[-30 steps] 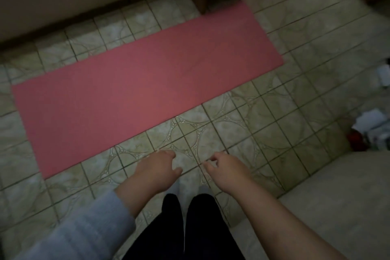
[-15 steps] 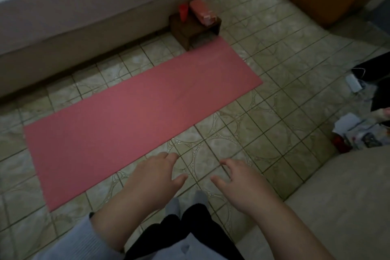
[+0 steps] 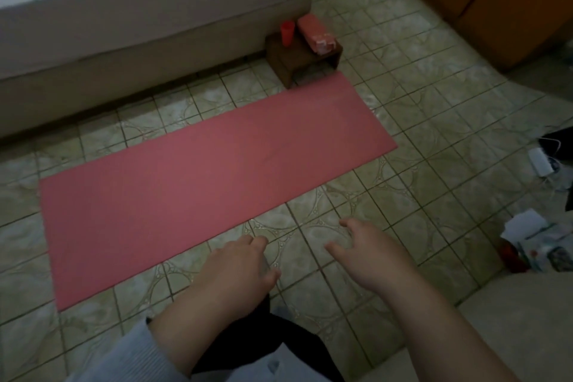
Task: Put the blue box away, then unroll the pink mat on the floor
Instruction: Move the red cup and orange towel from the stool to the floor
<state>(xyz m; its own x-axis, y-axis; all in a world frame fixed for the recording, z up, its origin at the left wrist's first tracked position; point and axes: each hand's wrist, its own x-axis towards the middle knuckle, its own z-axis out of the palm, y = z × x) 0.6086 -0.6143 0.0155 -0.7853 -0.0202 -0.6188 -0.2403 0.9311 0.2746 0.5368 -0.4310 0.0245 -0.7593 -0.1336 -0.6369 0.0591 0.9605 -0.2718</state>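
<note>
bare and empty, both hands are held out over the tiled floor (image 3: 403,121) near the body: the left hand (image 3: 238,267) with fingers loosely curled and gripping nothing, the right hand (image 3: 372,254) relaxed with fingers slightly spread. compared with a second ago, little is altered in the hands themselves; the view has been lifted, so that more of the room is taken in. just beyond the fingertips, the flat pink foam mat (image 3: 210,174) is seen fully unrolled on the tiles, no curl left at either end. at its far corner a small dark wooden stool (image 3: 297,65) carries a red plastic cup (image 3: 287,32) and a pink packet (image 3: 316,32). no blue box is shown, so it is judged put away, and the task looks finished.
</note>
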